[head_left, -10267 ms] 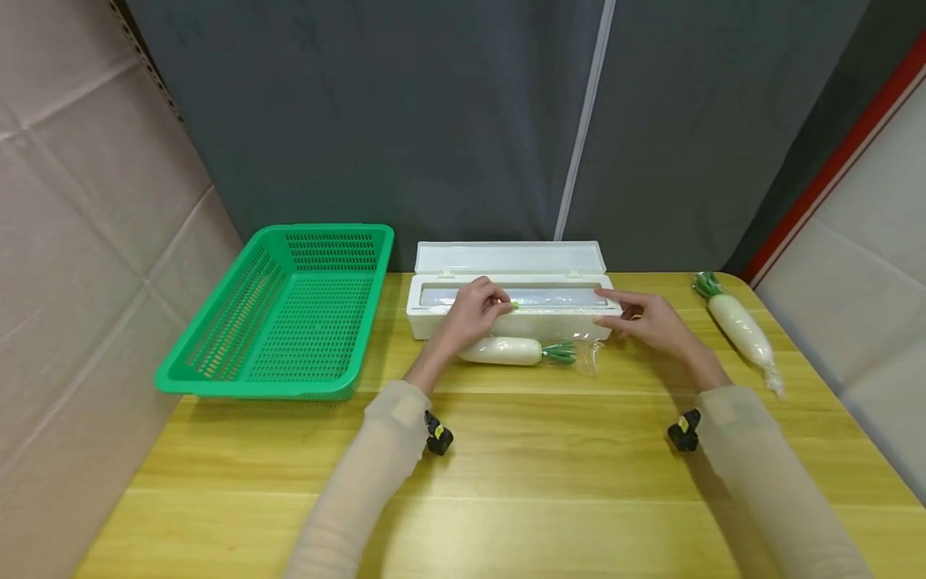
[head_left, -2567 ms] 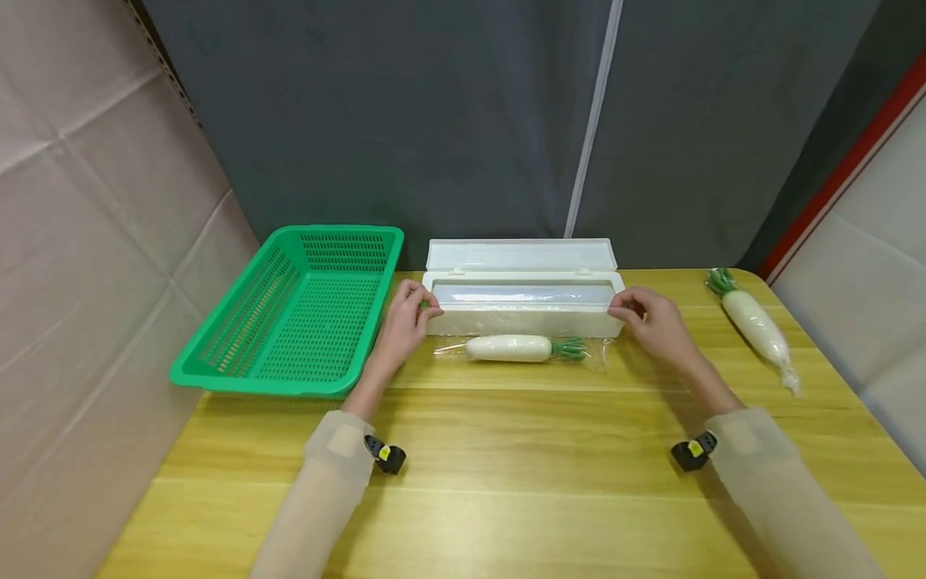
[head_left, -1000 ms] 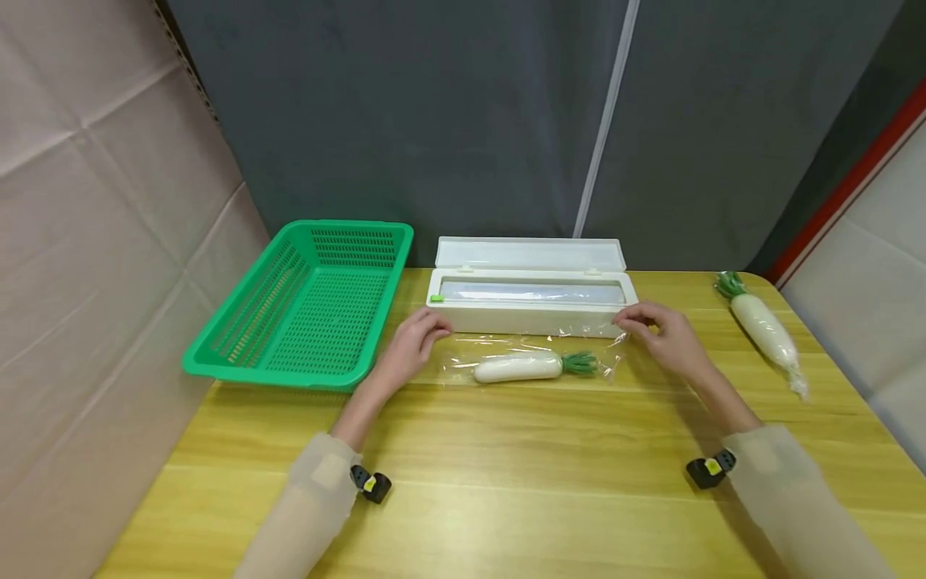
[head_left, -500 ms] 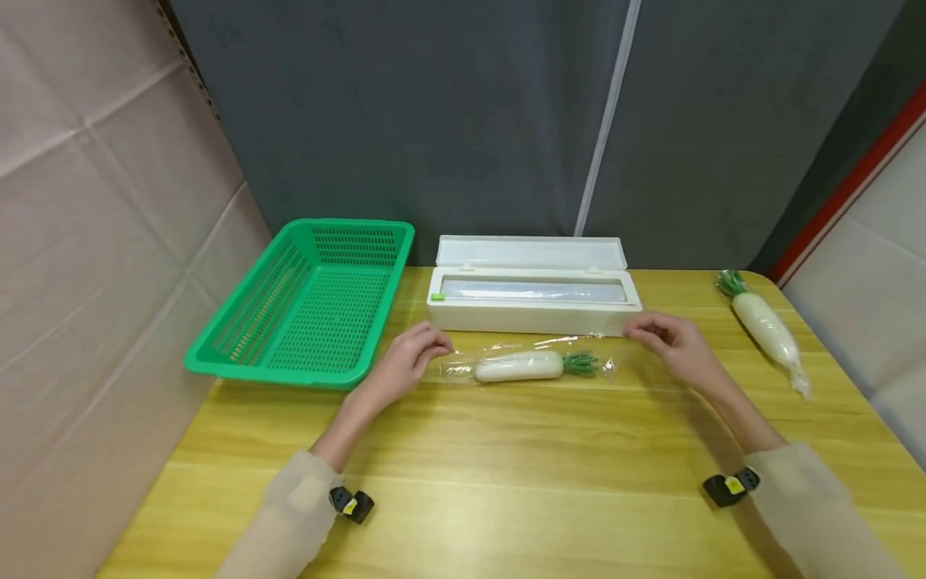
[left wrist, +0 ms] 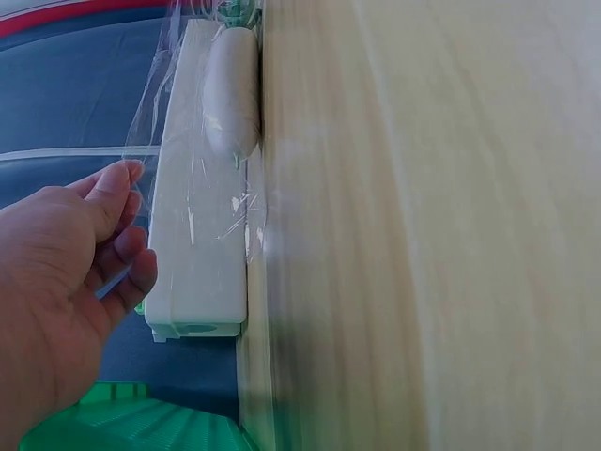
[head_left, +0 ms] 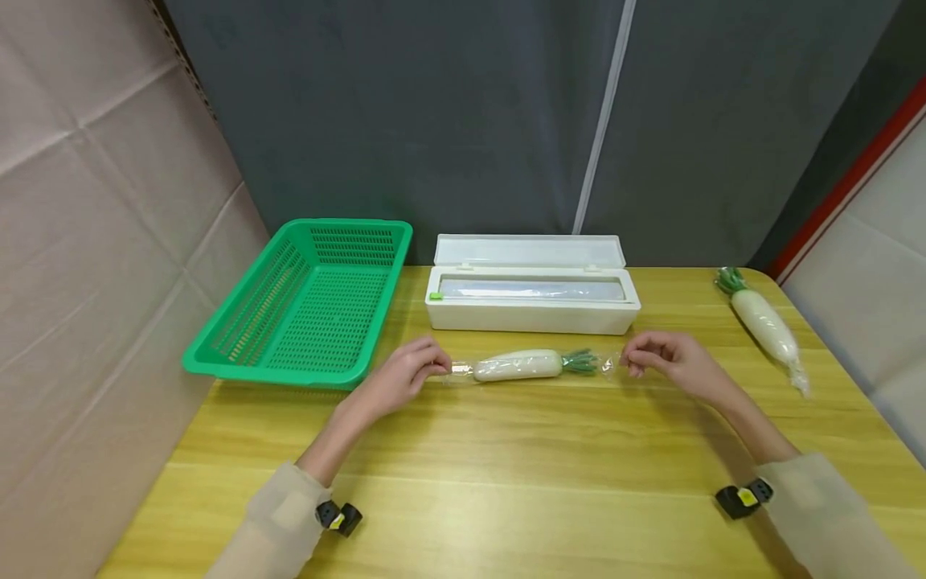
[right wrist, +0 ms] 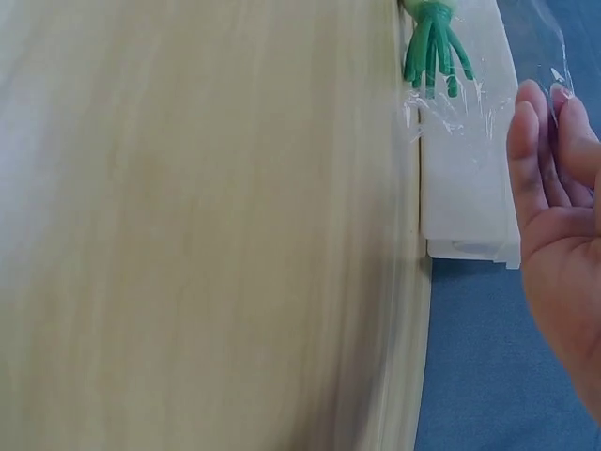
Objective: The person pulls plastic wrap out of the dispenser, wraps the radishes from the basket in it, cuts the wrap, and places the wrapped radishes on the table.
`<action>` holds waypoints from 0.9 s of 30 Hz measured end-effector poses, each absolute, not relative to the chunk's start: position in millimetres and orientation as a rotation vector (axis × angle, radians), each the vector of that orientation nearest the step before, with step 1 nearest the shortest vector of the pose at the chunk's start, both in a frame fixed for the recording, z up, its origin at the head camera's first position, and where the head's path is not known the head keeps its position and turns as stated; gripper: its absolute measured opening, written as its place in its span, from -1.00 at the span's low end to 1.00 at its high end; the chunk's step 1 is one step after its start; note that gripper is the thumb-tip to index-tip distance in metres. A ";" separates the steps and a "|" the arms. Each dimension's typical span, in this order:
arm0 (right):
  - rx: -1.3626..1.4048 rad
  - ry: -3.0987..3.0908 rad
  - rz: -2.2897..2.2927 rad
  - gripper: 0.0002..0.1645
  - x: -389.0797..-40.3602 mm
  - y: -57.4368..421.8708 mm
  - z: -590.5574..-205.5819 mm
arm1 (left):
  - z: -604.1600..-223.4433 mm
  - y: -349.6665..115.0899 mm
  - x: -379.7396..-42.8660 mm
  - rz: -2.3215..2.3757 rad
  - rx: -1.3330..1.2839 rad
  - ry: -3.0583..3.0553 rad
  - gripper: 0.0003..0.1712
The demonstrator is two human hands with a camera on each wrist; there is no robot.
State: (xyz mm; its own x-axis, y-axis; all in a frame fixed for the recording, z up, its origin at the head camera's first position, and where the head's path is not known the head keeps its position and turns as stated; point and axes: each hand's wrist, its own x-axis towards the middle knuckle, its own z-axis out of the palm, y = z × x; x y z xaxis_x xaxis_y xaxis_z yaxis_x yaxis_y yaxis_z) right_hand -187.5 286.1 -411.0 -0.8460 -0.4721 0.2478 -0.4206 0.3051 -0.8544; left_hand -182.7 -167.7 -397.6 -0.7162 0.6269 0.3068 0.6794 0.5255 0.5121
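A white daikon [head_left: 518,365] with green stalks lies sideways on the table, with clear cling film [head_left: 461,369] around it and spreading past both ends. At the root end, my left hand [head_left: 408,374] pinches a corner of the film between thumb and fingertip; the left wrist view shows the film [left wrist: 155,113] stretched up from that pinch. Beyond the stalks, my right hand [head_left: 669,366] pinches the opposite corner, its fingertips seen on the film edge in the right wrist view. Just behind stands the white cling film dispenser [head_left: 531,316], lid up, its green slider [head_left: 436,297] at the left.
A green perforated basket [head_left: 271,373] stands on the left of the table. Another film-wrapped daikon [head_left: 764,324] lies at the far right. A dark grey curtain [head_left: 405,121] hangs behind the table [head_left: 506,482].
Earlier the left hand was at the slider, which ended up at the left. The film edge has come away from the dispenser, and both hands have drawn it toward the person over the daikon.
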 end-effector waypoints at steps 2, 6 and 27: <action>-0.865 2.460 -1.605 -0.85 -186.5 286.5 -410.5 | -397.9 -168.7 -181.9 -0.950 -1.153 -2.690 -0.91; -0.856 2.437 -1.568 -0.85 -185.1 286.4 -411.1 | -398.6 -170.6 -180.5 -0.924 -1.188 -2.723 -0.88; -0.664 2.812 -1.062 -0.87 -197.3 255.3 -418.7 | -395.0 -156.3 -185.2 -0.439 -1.269 -2.873 -0.79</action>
